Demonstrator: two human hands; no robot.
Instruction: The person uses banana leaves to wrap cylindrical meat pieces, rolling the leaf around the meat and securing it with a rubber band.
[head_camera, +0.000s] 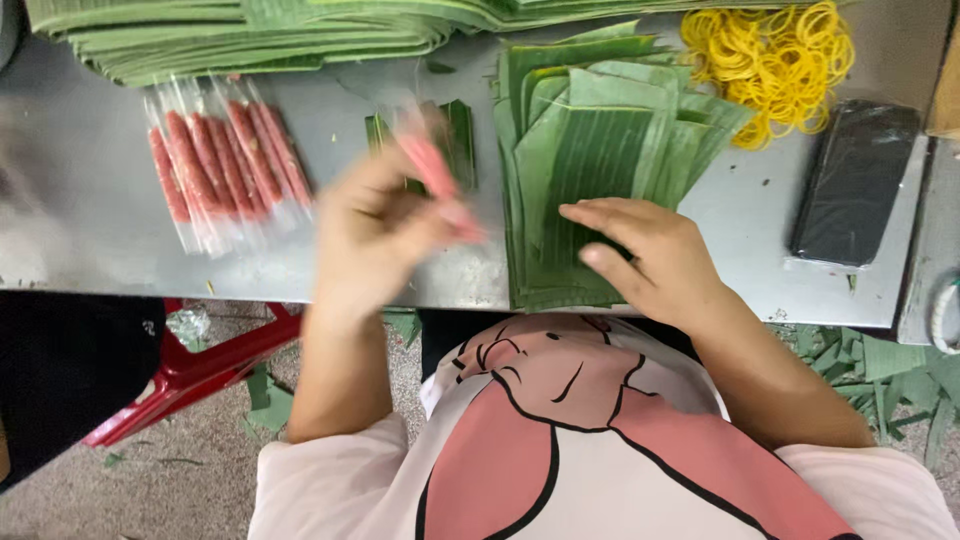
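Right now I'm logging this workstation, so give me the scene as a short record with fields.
Surface: grey metal table
Left hand: holds a pink wrapped sausage stick, blurred
Right hand: flat on stack of cut green leaves
Left of hands: row of pink sausage sticks in clear wrap
Far edge: long pile of leaves
Right side: yellow rubber bands, black phone
Floor: leaf scraps, red stool

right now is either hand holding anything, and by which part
The left hand holds a pink wrapped sausage stick by its lower end, blurred. The right hand holds nothing, resting flat on the leaf stack.
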